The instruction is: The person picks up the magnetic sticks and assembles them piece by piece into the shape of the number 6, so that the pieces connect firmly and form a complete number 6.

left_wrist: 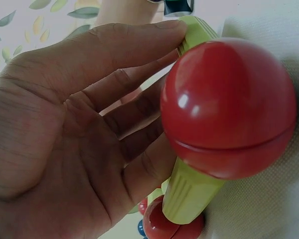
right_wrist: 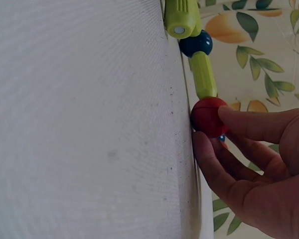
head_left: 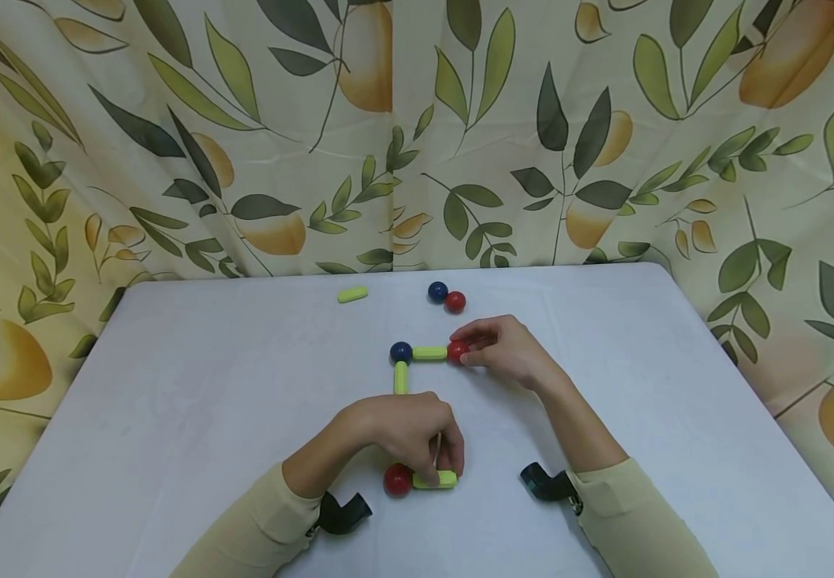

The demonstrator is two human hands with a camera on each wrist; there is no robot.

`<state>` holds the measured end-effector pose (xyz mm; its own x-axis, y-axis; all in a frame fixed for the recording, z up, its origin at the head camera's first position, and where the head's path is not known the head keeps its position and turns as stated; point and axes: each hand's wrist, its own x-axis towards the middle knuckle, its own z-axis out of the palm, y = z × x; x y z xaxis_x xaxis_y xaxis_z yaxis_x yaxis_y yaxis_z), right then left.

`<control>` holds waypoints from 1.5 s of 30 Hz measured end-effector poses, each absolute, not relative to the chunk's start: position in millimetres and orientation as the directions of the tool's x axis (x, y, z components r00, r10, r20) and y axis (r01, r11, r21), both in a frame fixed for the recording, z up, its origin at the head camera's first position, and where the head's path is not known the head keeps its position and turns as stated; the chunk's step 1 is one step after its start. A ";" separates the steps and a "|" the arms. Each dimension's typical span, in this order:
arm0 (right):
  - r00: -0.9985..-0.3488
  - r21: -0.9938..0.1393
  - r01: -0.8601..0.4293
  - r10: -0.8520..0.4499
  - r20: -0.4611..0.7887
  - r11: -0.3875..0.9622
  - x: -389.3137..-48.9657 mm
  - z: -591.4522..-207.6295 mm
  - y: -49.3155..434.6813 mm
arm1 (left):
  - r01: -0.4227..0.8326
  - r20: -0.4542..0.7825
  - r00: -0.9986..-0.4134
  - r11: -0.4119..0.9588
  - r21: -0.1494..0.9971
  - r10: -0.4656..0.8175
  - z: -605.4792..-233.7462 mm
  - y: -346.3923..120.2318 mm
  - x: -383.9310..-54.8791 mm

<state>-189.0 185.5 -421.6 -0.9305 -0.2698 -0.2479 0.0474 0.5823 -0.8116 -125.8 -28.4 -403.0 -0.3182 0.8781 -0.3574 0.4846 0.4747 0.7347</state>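
Observation:
In the head view my left hand (head_left: 412, 429) pinches a lime-green magnetic rod (head_left: 447, 480) that meets a red ball (head_left: 398, 480) on its left. Farther back, my right hand (head_left: 506, 349) holds another red ball (head_left: 457, 352) between thumb and fingers. That ball touches a level green rod (head_left: 429, 353), whose other end meets a dark blue ball (head_left: 401, 352). From the blue ball a second rod (head_left: 401, 377) runs toward me and disappears behind my left hand. The left wrist view shows the near red ball (left_wrist: 229, 107) large, with a further red ball (left_wrist: 172, 221) below.
A loose green rod (head_left: 352, 294) lies near the back edge of the white table (head_left: 243, 361). To its right, a blue ball (head_left: 437, 292) and a red ball (head_left: 455, 302) sit side by side. A curtain (head_left: 460, 201) with leaf and fruit print hangs behind.

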 end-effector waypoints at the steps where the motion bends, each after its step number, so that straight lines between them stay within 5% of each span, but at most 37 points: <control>1: -0.930 -0.812 0.048 -0.270 -0.248 0.582 -189.1 -421.8 185.7 | 0.485 -0.360 -0.320 0.478 0.733 0.876 -403.1 -28.3 -125.8; 20: -0.927 -0.804 0.054 -0.270 -0.261 0.592 -188.3 -421.4 184.2 | 0.468 -0.361 -0.322 0.479 0.743 0.875 -404.1 -30.7 -126.1; 32: -0.927 -0.811 0.048 -0.276 -0.254 0.583 -187.7 -420.1 184.8 | 0.451 -0.240 -0.352 0.389 0.803 0.905 -401.6 -42.0 -143.4; 38: -0.928 -0.809 0.042 -0.278 -0.249 0.586 -187.5 -420.9 185.1 | 0.420 -0.179 -0.433 0.374 0.827 0.883 -401.5 -51.8 -154.9; 45: -0.927 -0.802 0.039 -0.278 -0.252 0.596 -187.9 -420.9 185.4 | 0.394 -0.064 -0.650 0.407 0.824 0.757 -406.9 -68.1 -172.6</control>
<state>-187.9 185.4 -420.9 -0.9269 -0.2785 -0.2517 0.0387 0.5959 -0.8021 -172.6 -68.1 -406.9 -0.6501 0.7572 -0.0635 0.3938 0.4073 0.8240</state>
